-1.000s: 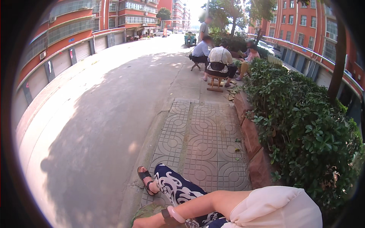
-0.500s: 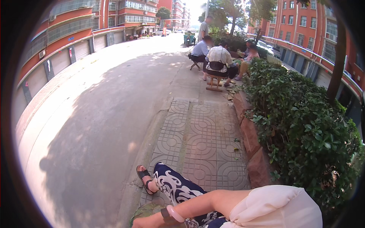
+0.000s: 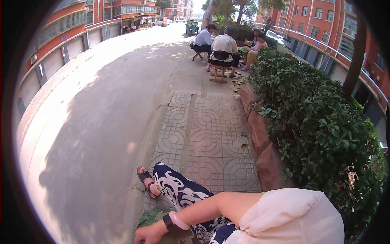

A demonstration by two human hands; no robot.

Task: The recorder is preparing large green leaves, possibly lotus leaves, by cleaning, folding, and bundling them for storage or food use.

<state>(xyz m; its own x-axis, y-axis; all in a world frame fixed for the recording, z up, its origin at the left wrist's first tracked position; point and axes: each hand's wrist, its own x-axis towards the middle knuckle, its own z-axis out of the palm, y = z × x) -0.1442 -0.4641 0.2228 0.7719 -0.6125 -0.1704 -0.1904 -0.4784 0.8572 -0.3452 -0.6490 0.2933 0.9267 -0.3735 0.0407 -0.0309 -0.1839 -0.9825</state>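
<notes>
My right arm, in a white short sleeve (image 3: 292, 215), reches across to the lower left over my patterned trouser leg (image 3: 183, 187). At the lower edge my right hand (image 3: 150, 233) is curled closed, its fingertips partly cut off by the picture's rim. A bit of something dark shows at the fingers, too small to name. Right behind the hand lies a bunch of green leaves (image 3: 152, 216), partly hidden by it. A black band (image 3: 167, 222) and a pale pink bangle (image 3: 178, 221) circle the wrist. My left hand is outside the picture.
Patterned paving (image 3: 207, 138) runs ahead, bordered by a reddish stone kerb (image 3: 262, 140) and a dense hedge (image 3: 308, 118) on the right. My sandalled foot (image 3: 147, 181) rests at its left edge beside the road (image 3: 101, 134). Several people sit on low stools (image 3: 219, 73) farther off.
The view has shifted, so the surroundings sit higher and farther left. More of my right hand and the green leaves now shows at the lower edge.
</notes>
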